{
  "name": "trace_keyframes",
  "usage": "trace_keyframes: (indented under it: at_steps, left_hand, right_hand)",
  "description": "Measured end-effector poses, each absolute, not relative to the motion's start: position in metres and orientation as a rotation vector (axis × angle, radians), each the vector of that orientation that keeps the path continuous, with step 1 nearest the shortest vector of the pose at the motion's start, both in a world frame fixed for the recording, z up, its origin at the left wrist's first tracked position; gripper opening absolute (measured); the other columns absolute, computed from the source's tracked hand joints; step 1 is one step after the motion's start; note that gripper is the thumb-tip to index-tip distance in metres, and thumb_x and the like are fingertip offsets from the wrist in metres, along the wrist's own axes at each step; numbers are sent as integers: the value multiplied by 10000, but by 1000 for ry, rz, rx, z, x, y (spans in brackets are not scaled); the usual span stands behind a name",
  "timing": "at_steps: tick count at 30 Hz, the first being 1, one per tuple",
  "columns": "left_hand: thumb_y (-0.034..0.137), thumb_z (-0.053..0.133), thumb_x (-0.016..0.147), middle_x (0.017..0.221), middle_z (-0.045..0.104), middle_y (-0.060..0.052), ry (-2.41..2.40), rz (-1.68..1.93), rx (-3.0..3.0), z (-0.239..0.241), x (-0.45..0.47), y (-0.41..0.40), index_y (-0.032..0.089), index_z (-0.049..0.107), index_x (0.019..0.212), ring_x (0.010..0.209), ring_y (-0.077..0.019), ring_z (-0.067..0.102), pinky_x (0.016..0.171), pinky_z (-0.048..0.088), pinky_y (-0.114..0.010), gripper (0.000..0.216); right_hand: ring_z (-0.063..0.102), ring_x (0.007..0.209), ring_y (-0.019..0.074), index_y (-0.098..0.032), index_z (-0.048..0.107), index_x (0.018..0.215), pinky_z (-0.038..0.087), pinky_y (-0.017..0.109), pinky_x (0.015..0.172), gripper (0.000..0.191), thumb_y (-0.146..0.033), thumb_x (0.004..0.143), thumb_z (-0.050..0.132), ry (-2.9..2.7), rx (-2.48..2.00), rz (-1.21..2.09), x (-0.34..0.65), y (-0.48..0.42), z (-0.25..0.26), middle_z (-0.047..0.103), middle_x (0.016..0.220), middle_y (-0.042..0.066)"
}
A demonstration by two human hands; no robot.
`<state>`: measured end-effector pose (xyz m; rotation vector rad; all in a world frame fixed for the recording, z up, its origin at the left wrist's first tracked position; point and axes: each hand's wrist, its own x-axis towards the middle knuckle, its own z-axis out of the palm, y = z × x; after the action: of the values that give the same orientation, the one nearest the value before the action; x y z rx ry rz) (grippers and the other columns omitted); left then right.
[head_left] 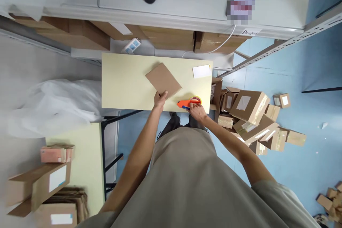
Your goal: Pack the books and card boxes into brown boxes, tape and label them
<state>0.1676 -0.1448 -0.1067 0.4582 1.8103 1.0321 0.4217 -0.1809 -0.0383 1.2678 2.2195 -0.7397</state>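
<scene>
My left hand [160,100] grips the near corner of a flat brown cardboard box [163,80], thumb on top. The box lies at an angle over the pale yellow table [123,82]. To its right, my right hand [197,111] is closed around an orange tape dispenser [184,103] with a blue part and a roll of tape, close to the table's front edge. The two things are apart. A white card [201,71] lies behind the dispenser at the table's right end.
Several taped cartons [248,107] are heaped on the blue floor at right. A grey shelf [173,17] with boxes beneath it runs behind the table. White plastic sheeting [58,103] and a side table [88,160] with folded cardboard stand at left.
</scene>
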Motion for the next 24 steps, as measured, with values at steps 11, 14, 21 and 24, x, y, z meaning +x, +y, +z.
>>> trace_keyframes:
  at_steps: [11,14,21,24]
  left_hand:
    - [347,869,868,1272,827,-126,1830,1006,460,-101,180,-150,219,692,1089,1237,-253,769,1142,594,-418,311]
    - [349,871,853,1264,831,-119,1838,1038,427,-101,189,-151,220,697,1087,1222,-254,778,1150,590,-428,319]
    - [357,897,851,1169,845,-114,1902,968,466,-97,188,-149,221,704,1050,1195,-276,779,1112,610,-440,309]
    - [328,903,848,1155,841,-121,1882,917,520,-93,183,-146,215,708,1052,1198,-276,781,1123,602,-441,304]
  right_hand:
    - [737,1334,377,-14,481,1581,491,451,1178,556,-410,1209,362,2277,1187,-777,459,-192,-37,726,1421,334]
    - [740,1327,371,-10,491,1581,473,445,1190,556,-402,1214,347,2261,1170,-780,474,-191,-34,732,1401,326]
    - [685,1396,395,51,416,1646,406,455,1250,598,-351,1204,382,2164,1306,-658,526,-161,-27,688,1494,342]
    - [706,1340,401,47,436,1631,407,476,1233,578,-328,1197,364,2175,1366,-632,518,-129,-28,718,1440,331]
